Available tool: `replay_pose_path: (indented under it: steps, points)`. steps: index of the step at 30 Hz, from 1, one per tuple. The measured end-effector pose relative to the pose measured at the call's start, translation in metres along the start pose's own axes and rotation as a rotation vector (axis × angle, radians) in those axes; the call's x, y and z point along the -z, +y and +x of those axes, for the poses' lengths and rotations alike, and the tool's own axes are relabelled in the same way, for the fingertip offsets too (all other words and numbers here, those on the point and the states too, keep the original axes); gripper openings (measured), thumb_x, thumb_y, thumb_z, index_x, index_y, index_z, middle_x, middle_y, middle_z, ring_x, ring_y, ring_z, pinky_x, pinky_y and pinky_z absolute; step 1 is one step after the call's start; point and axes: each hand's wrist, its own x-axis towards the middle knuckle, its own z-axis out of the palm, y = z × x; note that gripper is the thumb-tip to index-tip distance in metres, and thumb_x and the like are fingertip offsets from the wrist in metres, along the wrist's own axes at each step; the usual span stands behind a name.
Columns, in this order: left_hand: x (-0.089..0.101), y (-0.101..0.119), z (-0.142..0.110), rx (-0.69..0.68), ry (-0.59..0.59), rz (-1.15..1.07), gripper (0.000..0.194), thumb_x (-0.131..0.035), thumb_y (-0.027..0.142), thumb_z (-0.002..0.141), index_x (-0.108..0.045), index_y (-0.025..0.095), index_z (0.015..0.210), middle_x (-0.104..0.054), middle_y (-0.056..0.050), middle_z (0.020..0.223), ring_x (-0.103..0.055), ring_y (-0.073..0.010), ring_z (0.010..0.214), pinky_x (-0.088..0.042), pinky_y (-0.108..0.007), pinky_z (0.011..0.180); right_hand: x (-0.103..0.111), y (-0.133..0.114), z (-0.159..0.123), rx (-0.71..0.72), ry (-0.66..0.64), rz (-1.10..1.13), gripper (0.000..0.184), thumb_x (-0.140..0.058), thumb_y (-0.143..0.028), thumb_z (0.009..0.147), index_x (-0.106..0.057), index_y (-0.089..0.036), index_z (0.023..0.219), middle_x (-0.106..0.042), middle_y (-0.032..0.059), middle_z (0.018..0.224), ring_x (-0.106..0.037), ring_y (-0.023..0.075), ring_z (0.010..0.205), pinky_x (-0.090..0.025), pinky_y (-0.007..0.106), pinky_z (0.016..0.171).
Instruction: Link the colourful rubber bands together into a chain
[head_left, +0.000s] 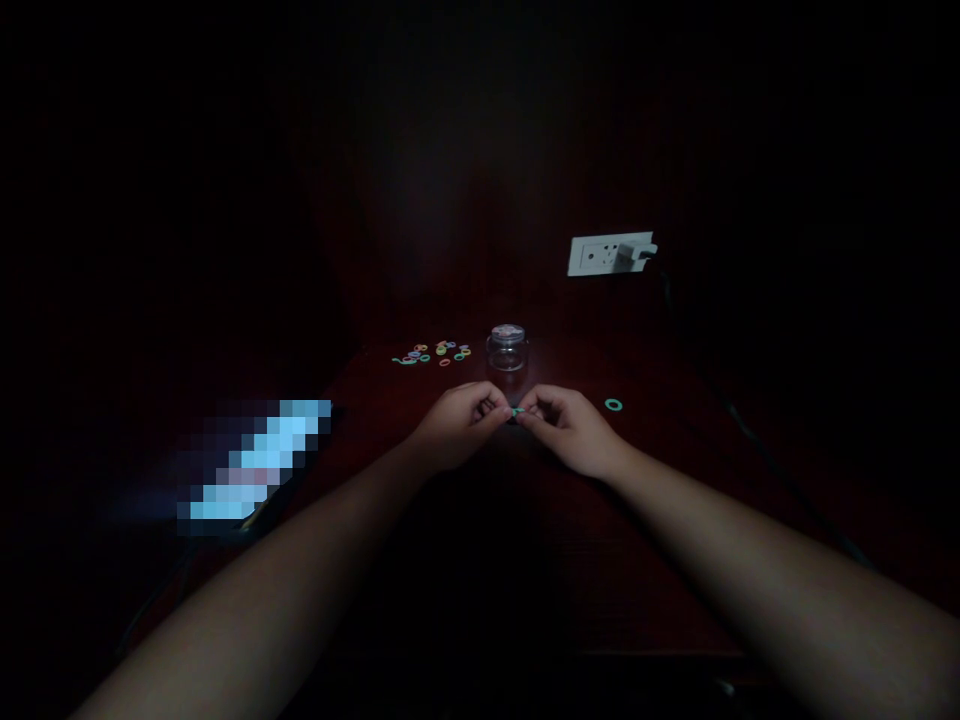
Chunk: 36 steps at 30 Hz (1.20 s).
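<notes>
Between my two hands is a small green band (pixel 517 412), likely a hair tie like the others on the table. My left hand (pixel 466 420) pinches its left side, and my right hand (pixel 564 425) pinches the right side. Just behind my fingertips stands a clear jar (pixel 508 355) with its lid on, upright. To the right of my right hand lies a green hair tie (pixel 613 405), flat and round. Several coloured hair ties (pixel 441 351) are scattered left of the jar.
The dark red table (pixel 480 560) is dimly lit. At the left edge a bright, pixelated screen (pixel 277 455) leans. On the back wall is a white socket panel (pixel 600 255) with a plug (pixel 634 254) in it. A cable (pixel 739 415) runs down the right side.
</notes>
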Motion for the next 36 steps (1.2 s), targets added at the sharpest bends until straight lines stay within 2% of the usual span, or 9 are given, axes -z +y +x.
replay_pose_path:
  steps: [12,22,30,36]
  points:
    - [0.0016,0.002,-0.0003,-0.059,-0.043,0.095,0.033,-0.036,0.03,0.085,-0.054,0.015,0.062,-0.054,0.0,0.062,-0.048,-0.0112,0.061,-0.037,-0.023,0.058,-0.0017,-0.0026,-0.0004,0.026,-0.036,0.074,0.017,-0.051,-0.031,0.077,-0.056,-0.015,0.073,-0.046,-0.0024,0.058,-0.036,0.0082,0.051,-0.03,0.021,0.049]
    - [-0.0022,0.0,-0.0007,-0.005,-0.003,0.021,0.022,-0.046,0.031,0.081,-0.058,0.014,0.074,-0.056,0.0,0.066,-0.047,-0.0089,0.057,-0.037,-0.021,0.053,-0.0009,-0.003,-0.0002,0.012,-0.006,0.058,0.015,-0.052,-0.03,0.076,-0.055,-0.016,0.075,-0.046,-0.0026,0.058,-0.038,0.0082,0.052,-0.031,0.021,0.049]
    - [-0.0032,-0.0048,-0.0003,-0.015,0.066,0.014,0.016,-0.054,0.029,0.076,-0.06,0.015,0.078,-0.059,-0.001,0.071,-0.048,-0.0088,0.06,-0.039,-0.02,0.054,-0.0001,-0.0029,0.0001,-0.009,0.006,0.029,0.027,-0.045,-0.039,0.081,-0.053,-0.015,0.07,-0.047,-0.002,0.057,-0.042,0.0086,0.051,-0.031,0.021,0.047]
    - [-0.0021,-0.0027,-0.0006,-0.032,0.063,-0.005,0.015,-0.055,0.029,0.076,-0.06,0.015,0.078,-0.06,-0.002,0.074,-0.051,-0.0095,0.064,-0.04,-0.02,0.057,-0.002,-0.0047,-0.0007,-0.086,-0.124,0.172,0.036,-0.035,-0.044,0.085,-0.051,-0.015,0.07,-0.05,-0.0014,0.057,-0.046,0.0077,0.046,-0.036,0.019,0.044]
